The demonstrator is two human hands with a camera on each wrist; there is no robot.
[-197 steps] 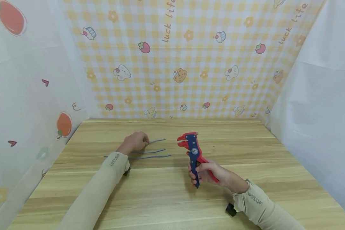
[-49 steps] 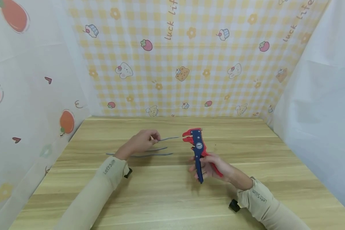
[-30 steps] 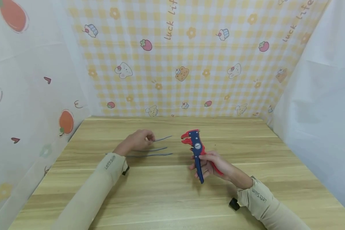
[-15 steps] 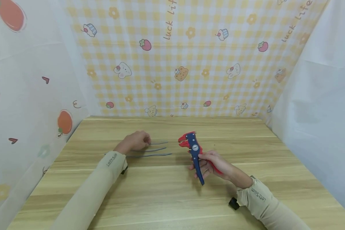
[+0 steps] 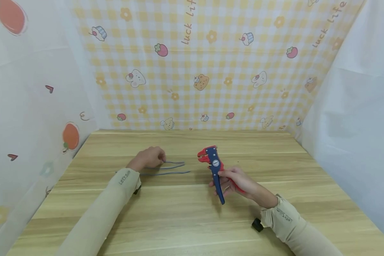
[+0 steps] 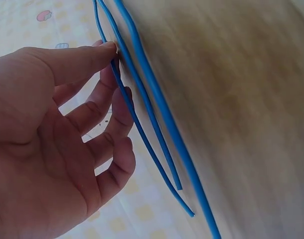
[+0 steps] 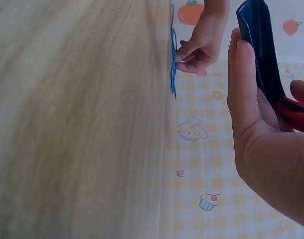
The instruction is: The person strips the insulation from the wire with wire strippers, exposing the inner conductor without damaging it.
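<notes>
My left hand [image 5: 149, 157] is at the left-centre of the table, pinching a thin blue wire [image 6: 137, 122] between thumb and fingertips. Its right end [image 5: 176, 162] sticks out past my fingers. Two more blue wires lie alongside on the wood, a middle one [image 5: 166, 168] and a front one [image 5: 166, 174]. My right hand [image 5: 235, 182] grips a wire stripper [image 5: 215, 161] with red and dark blue handles, held upright above the table. The stripper's red jaws point left, apart from the wires. Only part of one handle [image 7: 264, 55] shows in the right wrist view.
The wooden tabletop [image 5: 179, 217] runs back to a yellow checked cloth [image 5: 192, 89]. A white printed sheet [image 5: 35, 106] hangs at the left and a plain white sheet [image 5: 355, 106] at the right.
About 1.6 s ago the wire's tip was at the stripper's jaws. Since then my left hand has drawn the wire back left and down beside the other wires; the stripper has shifted slightly left.
</notes>
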